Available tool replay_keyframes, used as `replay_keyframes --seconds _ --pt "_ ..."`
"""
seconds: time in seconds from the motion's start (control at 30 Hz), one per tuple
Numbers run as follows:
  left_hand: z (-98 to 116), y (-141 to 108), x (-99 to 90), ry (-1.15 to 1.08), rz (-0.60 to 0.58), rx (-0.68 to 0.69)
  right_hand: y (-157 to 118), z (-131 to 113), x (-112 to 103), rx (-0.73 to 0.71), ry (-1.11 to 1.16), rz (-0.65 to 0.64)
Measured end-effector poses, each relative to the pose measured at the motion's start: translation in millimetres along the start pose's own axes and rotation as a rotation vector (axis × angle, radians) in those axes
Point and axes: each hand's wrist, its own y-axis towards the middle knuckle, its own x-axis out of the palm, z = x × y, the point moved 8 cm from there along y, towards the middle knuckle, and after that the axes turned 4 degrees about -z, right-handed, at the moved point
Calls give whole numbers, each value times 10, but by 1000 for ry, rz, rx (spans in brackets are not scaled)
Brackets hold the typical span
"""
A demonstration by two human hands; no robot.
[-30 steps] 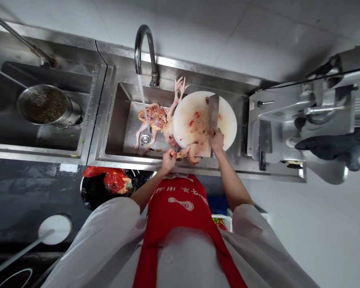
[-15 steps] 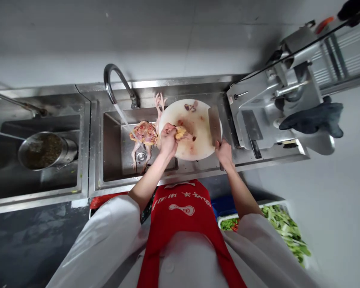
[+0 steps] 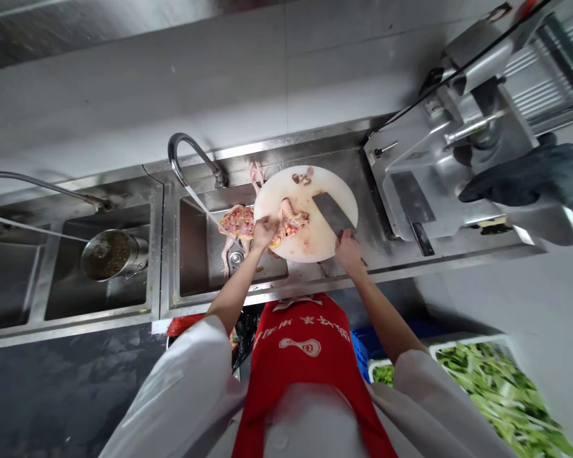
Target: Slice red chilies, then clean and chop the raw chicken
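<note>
A round white cutting board (image 3: pixel 315 248) lies at the sink's right edge, stained red in places. My left hand (image 3: pixel 266 233) is closed on a raw poultry piece (image 3: pixel 293 221) that rests on the board's left part. My right hand (image 3: pixel 348 249) grips the handle of a cleaver (image 3: pixel 333 212), whose wide blade lies over the right half of the board, pointing up and left. Small dark organ pieces (image 3: pixel 303 177) sit near the board's far edge. An opened raw bird carcass (image 3: pixel 239 222) is in the sink under running water, its legs hanging down.
A curved faucet (image 3: pixel 193 141) runs into the sink (image 3: pixel 195 248). A pot (image 3: pixel 109 254) stands in the left basin. On the right are a slicer, a second cleaver (image 3: pixel 413 197) on a tray and a dark glove (image 3: pixel 530 175). Leafy greens (image 3: pixel 501 381) fill a crate below.
The cleaver has swung left over the board. A larger poultry piece now lies on the board at my left hand, where a small yellowish piece was held. The view has shifted.
</note>
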Motion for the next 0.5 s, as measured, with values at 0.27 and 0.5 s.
replay_keyframes --seconds 0.27,0.5 --pt "299 396 666 50 -30 22 172 -257 145 -126 -147 -11" --pt "319 81 530 -359 110 68 113 -1235 -160 -596 7 -12"
